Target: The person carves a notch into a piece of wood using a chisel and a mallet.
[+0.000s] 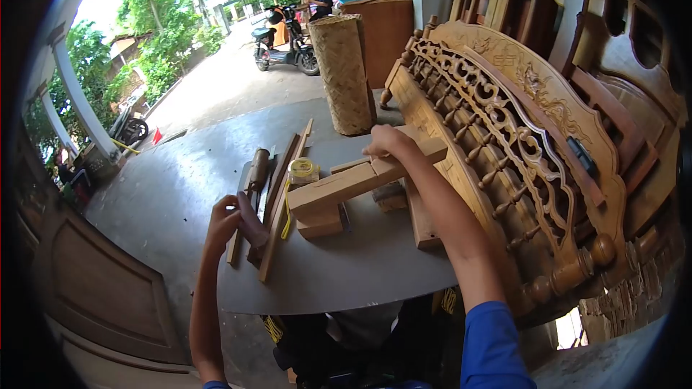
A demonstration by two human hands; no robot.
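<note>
My left hand (223, 220) is at the table's left side, its fingers curled at the upper end of a curved brown handle (251, 225). Close beside that handle runs a thin, toothed-looking metal blade (271, 175). A tool with a round wooden grip (258, 167) lies just beyond. My right hand (387, 141) is closed over the far part of a thick wooden beam (335, 189), fingers bent down onto its upper edge. The beam rests across wooden blocks (319, 221). Left of it sits a yellow tape measure (303, 170), its tape trailing toward me.
Long wooden strips (282, 198) lie on the grey table (346, 274). A woven cylinder (342, 75) stands past its far edge. Carved wooden bed panels (497, 122) lean close on the right. A wooden door panel (101, 281) is at left. Outside, a person (319, 0) is by a motorbike (285, 43).
</note>
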